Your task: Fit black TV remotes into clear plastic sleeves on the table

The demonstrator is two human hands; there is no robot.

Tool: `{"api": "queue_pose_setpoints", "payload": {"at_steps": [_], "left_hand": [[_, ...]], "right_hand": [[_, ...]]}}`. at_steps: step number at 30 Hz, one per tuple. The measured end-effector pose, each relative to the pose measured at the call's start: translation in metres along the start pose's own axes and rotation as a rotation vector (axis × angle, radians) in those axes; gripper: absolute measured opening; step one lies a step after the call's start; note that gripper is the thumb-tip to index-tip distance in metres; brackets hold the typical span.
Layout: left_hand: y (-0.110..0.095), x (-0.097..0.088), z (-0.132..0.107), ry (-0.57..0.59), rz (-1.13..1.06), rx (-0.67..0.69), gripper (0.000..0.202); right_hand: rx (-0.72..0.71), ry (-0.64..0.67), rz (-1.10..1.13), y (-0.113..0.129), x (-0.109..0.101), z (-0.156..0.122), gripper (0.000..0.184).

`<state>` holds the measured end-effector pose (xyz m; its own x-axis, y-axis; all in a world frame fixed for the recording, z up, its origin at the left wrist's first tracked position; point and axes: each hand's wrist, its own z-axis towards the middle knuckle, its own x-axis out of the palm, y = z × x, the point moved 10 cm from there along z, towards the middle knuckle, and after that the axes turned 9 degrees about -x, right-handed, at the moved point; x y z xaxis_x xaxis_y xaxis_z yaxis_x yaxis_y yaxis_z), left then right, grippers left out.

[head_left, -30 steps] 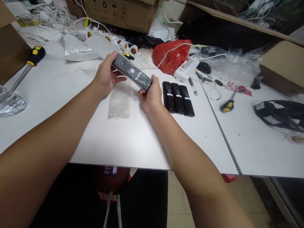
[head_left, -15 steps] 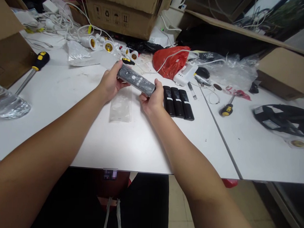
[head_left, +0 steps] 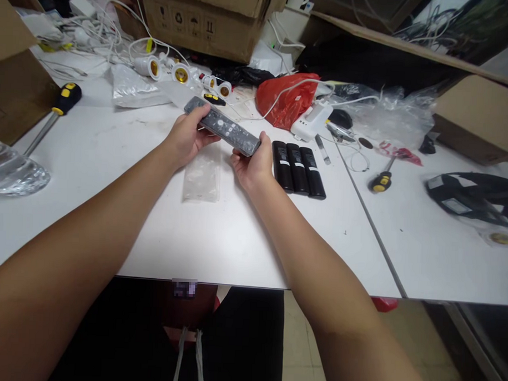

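Note:
Between my two hands a dark remote control (head_left: 225,128) is held tilted above the table, its button side up and a shiny clear film over it. My left hand (head_left: 190,135) grips it near its far left end, thumb on top. The near right end is pinched by my right hand (head_left: 255,161). Below it a clear plastic bag (head_left: 201,180) lies flat on the white table (head_left: 210,244). Right of my right hand, three black remote controls (head_left: 297,168) rest side by side, face down, each with a small white label.
Two screwdrivers lie out, one at left (head_left: 52,119), one at right (head_left: 381,181). Behind are a red plastic bag (head_left: 284,100), a white power strip (head_left: 312,120), lamp sockets (head_left: 181,73) and a cardboard box (head_left: 201,25). A clear bottle (head_left: 17,168) lies at left.
My left hand has slid along the remote control, leaving its far end sticking out past the thumb. My right hand still holds the near end. The view has shifted slightly.

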<state>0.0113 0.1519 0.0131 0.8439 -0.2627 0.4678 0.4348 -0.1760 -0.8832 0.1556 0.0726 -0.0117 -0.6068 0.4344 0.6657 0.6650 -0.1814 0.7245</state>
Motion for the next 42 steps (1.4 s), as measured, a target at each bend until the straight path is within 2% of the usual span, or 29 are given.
{"api": "queue_pose_setpoints", "payload": {"at_steps": [5,12,15,19,21,26,30,35,42], "left_hand": [[-0.007,0.012,-0.009,0.087,0.025,-0.001,0.026],[-0.007,0.013,-0.009,0.101,0.017,-0.001,0.027],[-0.006,0.006,-0.005,0.05,0.002,-0.006,0.025],[-0.008,-0.018,0.003,-0.125,-0.053,-0.003,0.018],[-0.009,-0.026,0.006,-0.158,-0.044,0.003,0.018],[-0.016,-0.024,0.009,-0.086,0.103,0.049,0.03],[-0.016,-0.025,0.005,-0.103,0.062,0.012,0.029],[-0.016,-0.026,0.004,-0.133,0.037,0.004,0.024],[-0.014,-0.025,0.009,-0.077,-0.027,0.032,0.032]], "right_hand": [[-0.023,-0.045,-0.01,0.005,-0.005,0.002,0.023],[-0.048,-0.044,-0.008,0.006,-0.007,0.005,0.02],[-0.055,-0.001,0.0,0.007,-0.002,0.004,0.022],[-0.066,0.087,-0.028,0.012,0.011,-0.003,0.022],[-0.052,0.134,-0.068,0.011,0.017,-0.007,0.021],[-0.041,0.209,-0.072,0.01,0.024,-0.011,0.02],[0.0,0.252,-0.063,0.008,0.027,-0.011,0.022],[0.015,0.2,-0.102,0.005,0.022,-0.01,0.023],[-0.038,0.18,-0.124,0.005,0.019,-0.007,0.023]]}}
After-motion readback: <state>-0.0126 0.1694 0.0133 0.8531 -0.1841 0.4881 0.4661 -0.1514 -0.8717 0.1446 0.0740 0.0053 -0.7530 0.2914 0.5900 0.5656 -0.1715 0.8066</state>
